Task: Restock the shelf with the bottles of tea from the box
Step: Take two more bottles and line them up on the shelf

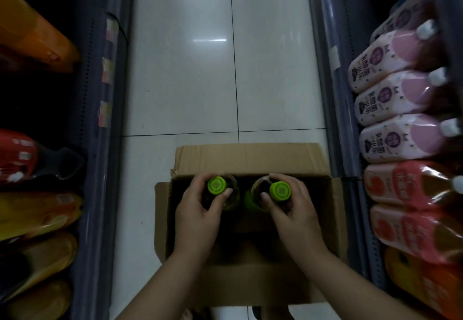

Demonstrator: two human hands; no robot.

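Shop aisle, drink shelves (406, 109) both sides

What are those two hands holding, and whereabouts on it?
Each holds a green-capped tea bottle by its shoulder, just below the cap: left hand on the left bottle, right hand on the right bottle.

The box (250, 161) sits on the floor (183, 69) between two shelves (100, 144), its right edge close against the right shelf (335, 119). Its open flaps ring the opening; the near half stands open behind two bottles (220, 194).
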